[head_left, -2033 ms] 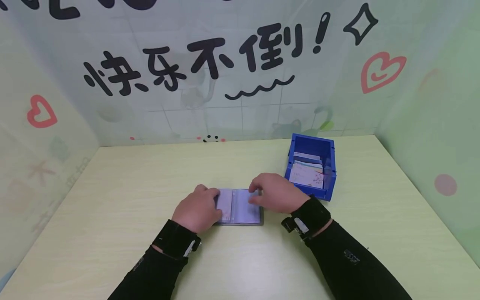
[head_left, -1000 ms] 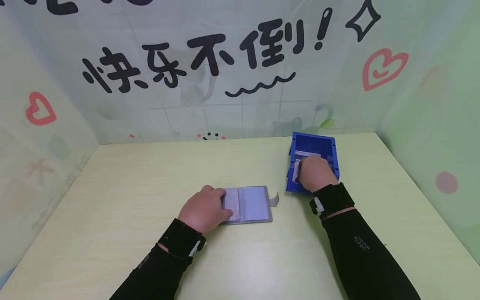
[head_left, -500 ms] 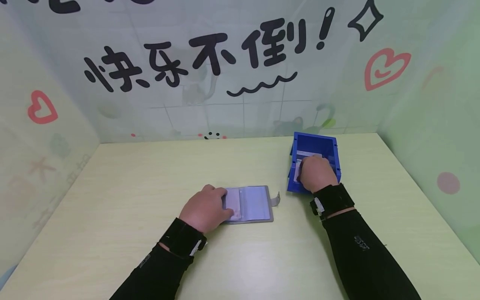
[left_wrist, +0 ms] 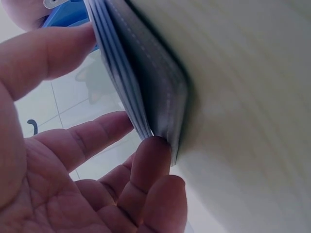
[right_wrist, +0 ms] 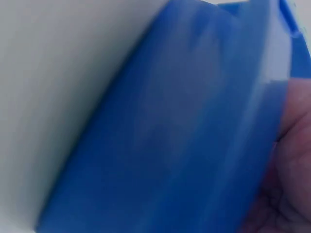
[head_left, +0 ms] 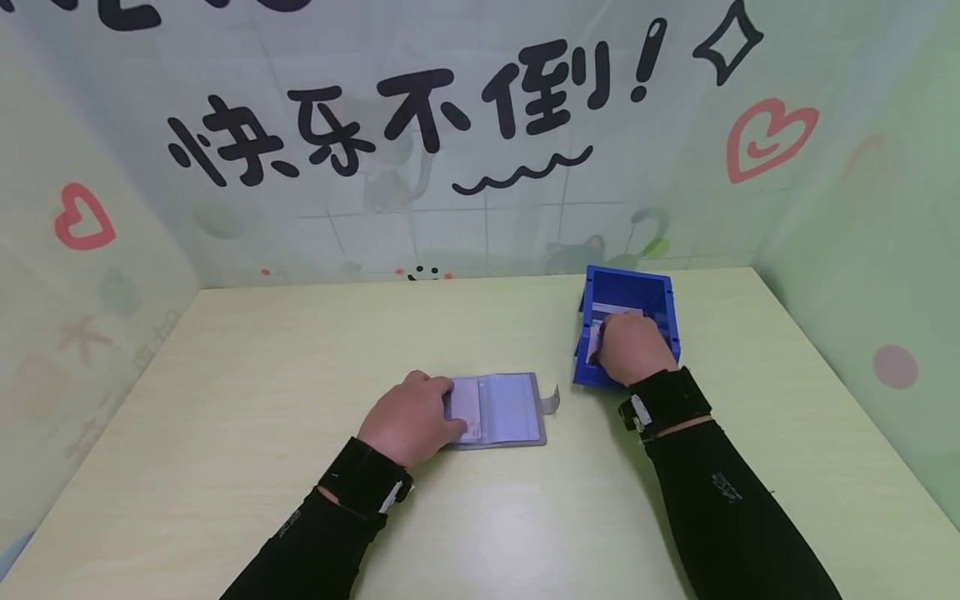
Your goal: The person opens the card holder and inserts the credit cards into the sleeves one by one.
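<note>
An opened card holder (head_left: 512, 408) with clear sleeves and a grey cover lies in the middle of the table, its strap (head_left: 551, 401) sticking out to the right. My left hand (head_left: 411, 419) grips its left side; in the left wrist view the thumb (left_wrist: 58, 48) presses the stacked sleeves (left_wrist: 119, 73) and fingers touch their edge and the cover (left_wrist: 167, 104). A pinkish card shows in the left sleeve. Reaching into a blue bin (head_left: 630, 287) is my right hand (head_left: 636, 346), over the cards (head_left: 617, 309). The bin's wall hides its fingertips, and whether they pinch a card is not visible.
The blue bin stands right of the card holder, towards the back of the pale wooden table (head_left: 315, 333). A printed cloth backdrop (head_left: 487, 242) rises behind the table, with more printed cloth at both sides.
From above the card holder, my right hand has moved right into the blue bin and stayed there. The card holder shifted slightly right with my left hand, then stayed put.
</note>
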`<state>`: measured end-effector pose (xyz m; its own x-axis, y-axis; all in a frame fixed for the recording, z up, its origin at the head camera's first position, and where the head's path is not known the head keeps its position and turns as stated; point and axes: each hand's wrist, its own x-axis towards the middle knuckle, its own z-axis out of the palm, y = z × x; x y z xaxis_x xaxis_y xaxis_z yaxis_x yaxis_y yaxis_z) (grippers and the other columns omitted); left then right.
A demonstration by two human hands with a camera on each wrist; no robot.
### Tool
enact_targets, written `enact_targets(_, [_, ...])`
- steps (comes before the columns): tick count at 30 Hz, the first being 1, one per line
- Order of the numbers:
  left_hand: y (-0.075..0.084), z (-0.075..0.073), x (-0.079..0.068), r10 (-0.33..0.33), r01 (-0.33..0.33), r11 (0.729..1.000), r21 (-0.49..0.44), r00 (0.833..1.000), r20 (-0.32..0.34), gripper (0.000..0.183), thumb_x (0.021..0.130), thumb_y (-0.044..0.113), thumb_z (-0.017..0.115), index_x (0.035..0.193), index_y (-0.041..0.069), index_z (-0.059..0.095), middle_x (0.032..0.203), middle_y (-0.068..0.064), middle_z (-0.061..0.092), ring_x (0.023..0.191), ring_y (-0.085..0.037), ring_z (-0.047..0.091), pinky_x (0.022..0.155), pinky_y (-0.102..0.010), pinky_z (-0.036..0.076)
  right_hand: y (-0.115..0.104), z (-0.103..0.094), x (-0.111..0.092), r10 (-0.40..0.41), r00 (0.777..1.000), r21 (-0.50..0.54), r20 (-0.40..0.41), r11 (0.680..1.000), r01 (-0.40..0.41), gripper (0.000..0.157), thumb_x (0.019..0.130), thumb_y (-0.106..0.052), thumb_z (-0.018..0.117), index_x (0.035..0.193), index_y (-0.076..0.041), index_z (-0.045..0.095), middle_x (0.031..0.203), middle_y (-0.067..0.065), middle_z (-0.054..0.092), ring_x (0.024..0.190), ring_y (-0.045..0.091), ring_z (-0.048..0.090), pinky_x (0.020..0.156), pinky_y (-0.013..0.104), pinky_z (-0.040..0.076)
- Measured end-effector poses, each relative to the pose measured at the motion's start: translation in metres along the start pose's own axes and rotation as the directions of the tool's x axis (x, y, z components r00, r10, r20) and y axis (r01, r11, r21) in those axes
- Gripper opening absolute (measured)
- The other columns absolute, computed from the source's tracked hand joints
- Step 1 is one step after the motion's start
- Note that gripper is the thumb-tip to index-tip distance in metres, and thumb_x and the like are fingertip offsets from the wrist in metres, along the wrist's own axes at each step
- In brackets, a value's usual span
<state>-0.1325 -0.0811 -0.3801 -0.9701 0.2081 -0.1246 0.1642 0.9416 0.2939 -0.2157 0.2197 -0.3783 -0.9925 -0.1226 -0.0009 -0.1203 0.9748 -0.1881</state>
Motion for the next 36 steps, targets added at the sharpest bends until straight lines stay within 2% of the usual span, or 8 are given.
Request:
enact_targets(4, [0.0,0.001,0.001,0.004,-0.004,1.0,0.002,1.0,-0.002,0.058,0.091,0.039,0.08,0.136,0.005,0.068,0.125,-0.02,0.067,0.089,-0.026,0.064,0.084,-0.041,0.059,0.0,-0.001,-0.001,0.002,1.0,-0.003,0.005,1.0,-0.002,0.021,0.097,-0.007,0.061,0.087,0.007,0.072,0.09,0.026,0.073,0.09,0.043,0.071,0.101,0.063,0.053])
enact_targets(8, [0.0,0.001,0.001,0.003,-0.003,1.0,0.004,1.0,-0.002,0.058,0.091,0.039,0.08,0.137,0.005,0.068,0.126,-0.02,0.067,0.091,-0.026,0.065,0.085,-0.041,0.059,-0.001,0.0,-0.002,0.016,1.0,-0.013,0.002,1.0,-0.016,0.022,0.099,-0.007,0.059,0.091,0.007,0.073,0.095,0.027,0.073,0.095,0.045,0.07,0.102,0.062,0.052])
enact_targets(15, [0.0,0.0,0.001,0.005,-0.005,1.0,0.002,1.0,0.0,0.058,0.091,0.039,0.08,0.137,0.005,0.068,0.126,-0.019,0.067,0.092,-0.026,0.064,0.086,-0.042,0.059,-0.004,0.0,-0.002,0.062,0.998,0.015,0.013,0.998,-0.063,0.027,0.102,-0.009,0.055,0.112,0.014,0.067,0.112,0.036,0.069,0.109,0.052,0.066,0.107,0.065,0.049])
enact_targets(19, [0.0,0.0,0.001,0.003,-0.003,1.0,-0.003,1.0,-0.001,0.057,0.091,0.038,0.08,0.136,0.004,0.068,0.124,-0.019,0.067,0.09,-0.026,0.064,0.085,-0.041,0.059,-0.007,-0.001,-0.003,0.098,0.995,0.058,0.013,0.993,-0.099,0.031,0.104,-0.011,0.054,0.122,0.014,0.061,0.119,0.037,0.067,0.114,0.054,0.063,0.107,0.066,0.048])
enact_targets(25, [0.0,0.0,0.0,0.006,-0.006,1.0,-0.017,1.0,-0.003,0.057,0.091,0.038,0.081,0.135,0.004,0.069,0.123,-0.019,0.067,0.089,-0.025,0.063,0.082,-0.039,0.059,-0.009,-0.005,-0.005,0.096,0.995,0.078,-0.011,0.992,-0.095,0.022,0.105,-0.012,0.054,0.108,0.006,0.065,0.097,0.025,0.071,0.084,0.04,0.069,0.081,0.058,0.059])
enact_targets(28, [0.001,0.0,0.0,0.005,-0.005,1.0,-0.017,1.0,-0.006,0.057,0.09,0.038,0.082,0.135,0.004,0.069,0.123,-0.019,0.067,0.09,-0.025,0.063,0.083,-0.039,0.059,-0.01,-0.01,-0.007,0.085,0.996,0.113,0.004,0.99,-0.085,0.019,0.105,-0.011,0.054,0.108,0.003,0.066,0.095,0.021,0.072,0.077,0.034,0.069,0.072,0.052,0.06])
enact_targets(33, [0.001,0.0,0.0,-0.005,0.005,1.0,-0.018,1.0,-0.012,0.058,0.09,0.037,0.083,0.135,0.004,0.069,0.126,-0.019,0.066,0.09,-0.026,0.063,0.084,-0.04,0.059,-0.011,-0.022,-0.012,0.094,0.996,0.196,0.014,0.976,-0.094,0.019,0.104,-0.007,0.053,0.116,0.001,0.065,0.108,0.022,0.073,0.089,0.035,0.068,0.08,0.052,0.06])
enact_targets(36, [0.001,0.0,-0.001,-0.005,0.005,1.0,-0.008,1.0,-0.018,0.058,0.089,0.037,0.083,0.135,0.005,0.069,0.127,-0.02,0.066,0.089,-0.026,0.063,0.085,-0.041,0.06,-0.015,-0.031,-0.017,0.11,0.994,0.218,-0.026,0.971,-0.102,0.021,0.103,-0.004,0.051,0.118,0.002,0.064,0.111,0.022,0.071,0.094,0.036,0.066,0.087,0.055,0.059])
